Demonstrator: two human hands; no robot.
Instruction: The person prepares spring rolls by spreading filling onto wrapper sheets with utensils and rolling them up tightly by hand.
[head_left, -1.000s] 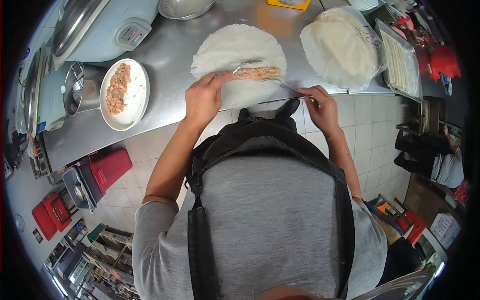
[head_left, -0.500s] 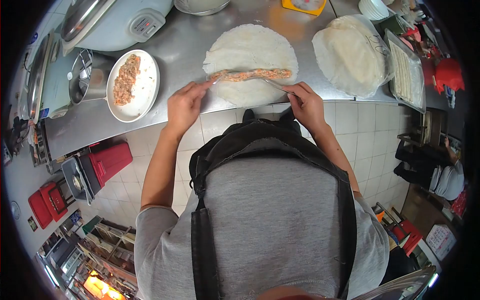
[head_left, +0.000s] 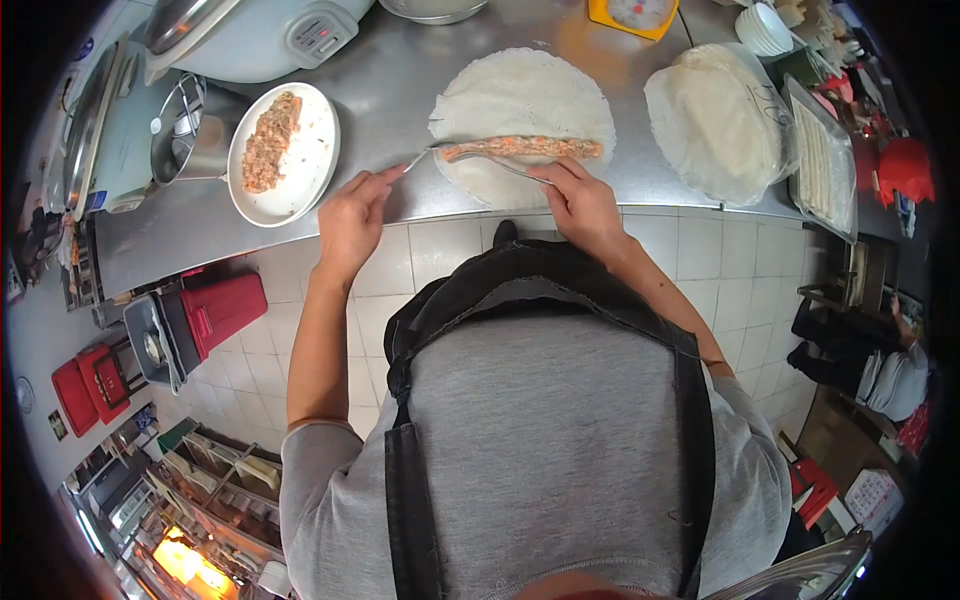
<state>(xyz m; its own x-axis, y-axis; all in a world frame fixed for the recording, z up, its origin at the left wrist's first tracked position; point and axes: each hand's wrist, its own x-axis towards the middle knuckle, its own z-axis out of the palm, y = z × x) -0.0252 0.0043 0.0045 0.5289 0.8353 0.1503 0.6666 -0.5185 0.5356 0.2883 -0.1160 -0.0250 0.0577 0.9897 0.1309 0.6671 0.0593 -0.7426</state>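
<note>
The person's left hand (head_left: 352, 218) pinches a thin metal tool (head_left: 418, 160) by the left end of a long orange strip of food (head_left: 535, 147), while the right hand (head_left: 588, 208) grips a second metal tool (head_left: 521, 172) along its near edge, and the strip lies across a round white wrap (head_left: 525, 92) on the shiny table (head_left: 385, 100).

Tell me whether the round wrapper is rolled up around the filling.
No: the wrapper lies spread flat, with the strip of filling uncovered across it.
</note>
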